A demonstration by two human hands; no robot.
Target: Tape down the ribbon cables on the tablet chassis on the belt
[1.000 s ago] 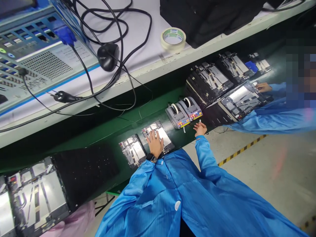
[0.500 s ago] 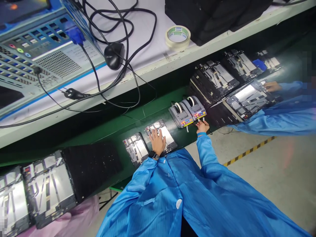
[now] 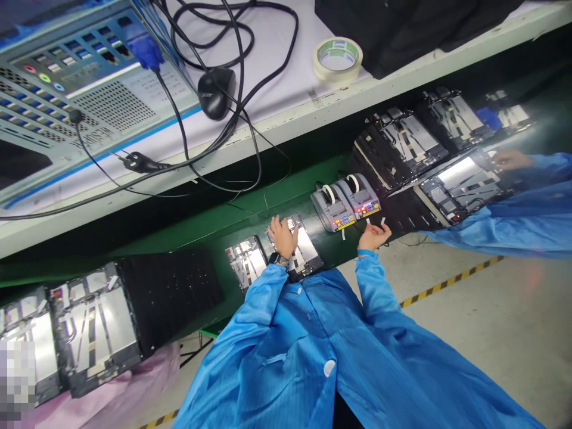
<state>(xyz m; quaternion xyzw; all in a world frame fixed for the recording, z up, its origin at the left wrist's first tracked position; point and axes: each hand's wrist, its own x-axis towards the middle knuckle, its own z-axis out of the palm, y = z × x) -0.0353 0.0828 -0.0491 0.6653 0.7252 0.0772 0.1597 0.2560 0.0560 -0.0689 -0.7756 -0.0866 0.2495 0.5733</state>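
1. Where a place is given, it is reckoned from the pair of grey tape dispensers (image 3: 345, 204) on the green conveyor belt (image 3: 286, 193). Head view only.
2. Dispensers: each carries a white tape roll (image 3: 329, 193) in its top, and both stand side by side on the belt.
3. Just left of the dispensers lies a metal tablet frame (image 3: 304, 243); a second metal frame (image 3: 245, 261) lies beside it, further left. Both sit directly on the belt.
4. Further left, a black perforated tray (image 3: 170, 285) and a black tray holding metal frames (image 3: 93, 328) lie along the belt.
5. Right of the dispensers, black trays with metal frames (image 3: 402, 143) line the far belt edge. A co-worker's hand (image 3: 513, 159) rests at a frame (image 3: 460, 185) near a blue sleeve (image 3: 504, 208).
6. Left hand (image 3: 282, 236): fingers spread, palm down, pressing on the nearer metal frame, with a black smartwatch (image 3: 279, 258) on the wrist.
7. Right hand (image 3: 373, 237): just below the dispensers, fingers part-open, a small white strip (image 3: 382, 221) just beyond the fingertips; whether it is pinched, I cannot tell.
8. Both arms reach forward in blue antistatic sleeves (image 3: 376, 286).
9. Behind the dispensers, on a white shelf (image 3: 277, 122), stand a computer case (image 3: 111, 107), a mouse (image 3: 216, 93) and a masking tape roll (image 3: 338, 60).
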